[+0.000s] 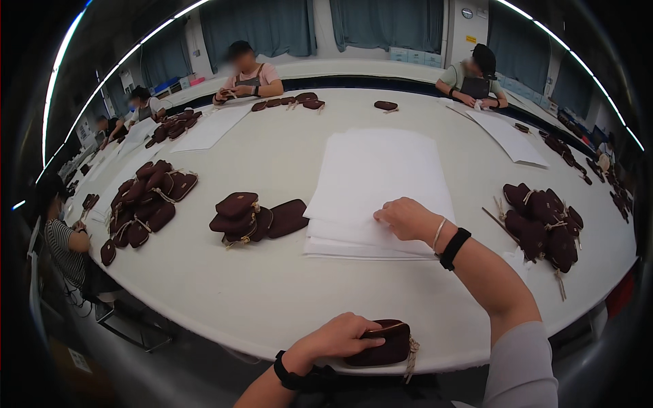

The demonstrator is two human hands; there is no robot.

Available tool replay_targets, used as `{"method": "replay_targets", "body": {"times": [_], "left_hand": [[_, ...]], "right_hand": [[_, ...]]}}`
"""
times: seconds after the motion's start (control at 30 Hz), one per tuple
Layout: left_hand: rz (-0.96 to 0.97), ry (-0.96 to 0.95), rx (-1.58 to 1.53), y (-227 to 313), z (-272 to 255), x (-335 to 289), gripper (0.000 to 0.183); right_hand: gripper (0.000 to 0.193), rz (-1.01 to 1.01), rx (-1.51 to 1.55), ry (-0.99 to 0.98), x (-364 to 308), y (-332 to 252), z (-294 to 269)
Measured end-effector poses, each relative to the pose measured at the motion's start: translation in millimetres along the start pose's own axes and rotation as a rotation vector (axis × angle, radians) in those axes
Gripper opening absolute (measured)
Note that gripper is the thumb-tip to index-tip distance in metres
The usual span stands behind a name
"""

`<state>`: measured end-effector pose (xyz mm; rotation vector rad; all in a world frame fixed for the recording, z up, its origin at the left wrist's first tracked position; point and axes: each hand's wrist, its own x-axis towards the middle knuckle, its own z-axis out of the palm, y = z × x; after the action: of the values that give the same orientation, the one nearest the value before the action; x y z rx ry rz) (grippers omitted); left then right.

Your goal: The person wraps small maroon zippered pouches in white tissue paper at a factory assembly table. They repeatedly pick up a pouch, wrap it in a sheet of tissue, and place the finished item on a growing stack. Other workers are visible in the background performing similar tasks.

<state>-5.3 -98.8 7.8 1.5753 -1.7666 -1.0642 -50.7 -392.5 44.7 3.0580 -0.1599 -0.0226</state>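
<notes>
Linear lights [49,102] are glowing overhead. Blue-grey curtains [257,28] are hanging along the pale wall [322,30]; a round clock [467,13] is sitting high. A white table [224,299] is filling the foreground. Shadowed floor [197,355] is looking grey, probably.

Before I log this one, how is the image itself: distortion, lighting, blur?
Head view: fisheye bend, with the white table's near edge curved and the corners black; head view: ceiling strip light glaring white, paper stack bright with little surface detail; head view: head of the co-worker in pink blurred, left hand and burgundy pouch fairly crisp.
</notes>
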Motion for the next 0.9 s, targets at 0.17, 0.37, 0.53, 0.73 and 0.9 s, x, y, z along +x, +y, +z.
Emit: {"method": "replay_targets", "body": {"times": [0.17,0.37,0.53,0.73,0.9], "left_hand": [[-0.019,-0.010,-0.027,2,-1,-1,0.034],[-0.016,-0.008,-0.039,-3,-1,-1,0.032],[0.016,0.011,-0.042,0,-2,1,0.032],[0.042,0.028,-0.038,-1,-3,-3,0.032],[0.000,-0.009,-0.040,1,-4,-1,0.031]], "right_hand": [[0.012,-0.046,-0.008,0.184,24,12,23],[0.009,-0.021,0.046,0.089,29,18,12],[0.032,0.029,0.178,-0.014,16,13,-15],[0.051,-0.047,0.131,-0.022,19,6,-20],[0.049,-0.058,0.125,-0.047,17,12,-20]]}}
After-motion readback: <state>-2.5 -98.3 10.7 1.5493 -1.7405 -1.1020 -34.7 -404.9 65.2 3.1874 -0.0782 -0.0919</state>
